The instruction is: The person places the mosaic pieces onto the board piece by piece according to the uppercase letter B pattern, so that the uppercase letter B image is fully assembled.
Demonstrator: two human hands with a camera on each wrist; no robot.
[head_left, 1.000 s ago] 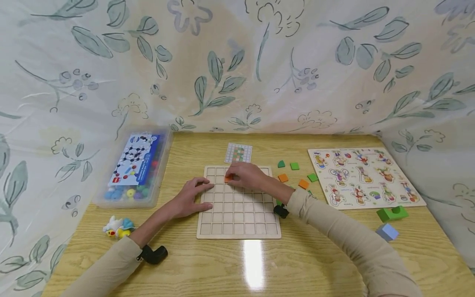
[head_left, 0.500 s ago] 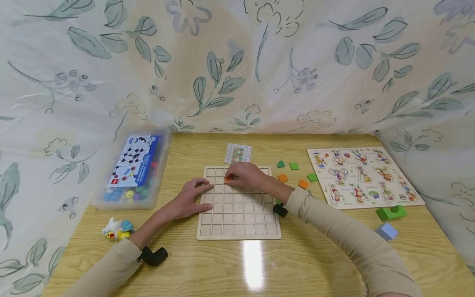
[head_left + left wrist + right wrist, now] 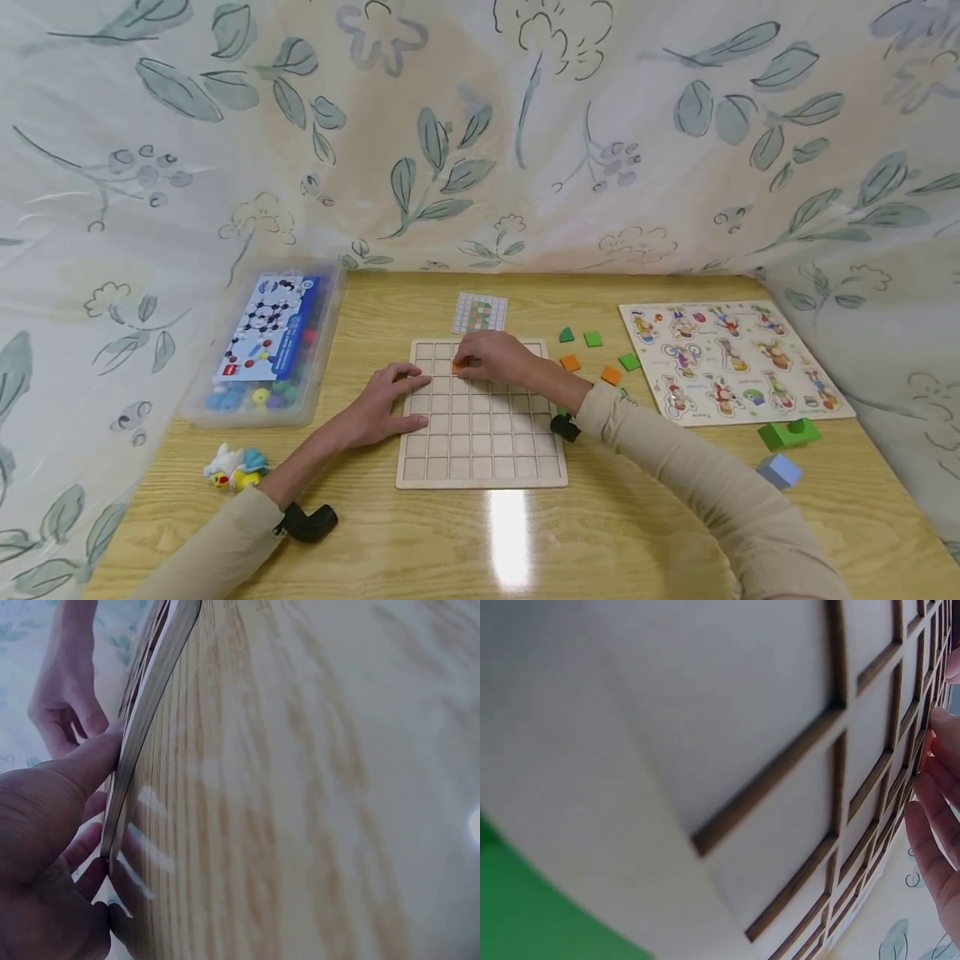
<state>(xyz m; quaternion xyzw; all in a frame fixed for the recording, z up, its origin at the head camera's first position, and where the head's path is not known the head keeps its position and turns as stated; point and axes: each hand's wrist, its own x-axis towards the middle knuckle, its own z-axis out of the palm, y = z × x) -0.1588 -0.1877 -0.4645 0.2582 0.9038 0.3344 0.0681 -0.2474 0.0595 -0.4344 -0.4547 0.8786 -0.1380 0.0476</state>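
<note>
A wooden grid board (image 3: 482,471) lies flat in the middle of the table. My right hand (image 3: 498,358) is over its upper rows, pinching an orange tile (image 3: 457,367) at a cell; the fingers cover most of the tile. In the right wrist view, thumb and fingertips meet at the orange tile (image 3: 926,748). My left hand (image 3: 382,408) rests at the board's left edge, its thumb and fingers spread and touching the rim. The left wrist view has the left hand (image 3: 52,840) against the board's side. Behind the board lies a small pattern card (image 3: 480,313) printed in green and orange.
Right of the board are loose orange tiles (image 3: 611,375) and green tiles (image 3: 593,339). Farther right lie a picture puzzle board (image 3: 716,354), a green block (image 3: 789,434) and a blue block (image 3: 782,471). At left are a plastic bead box (image 3: 262,350) and small toy figures (image 3: 236,467).
Both hands stay almost where they were, the right one still on the orange tile. The whole view shifts slightly.
</note>
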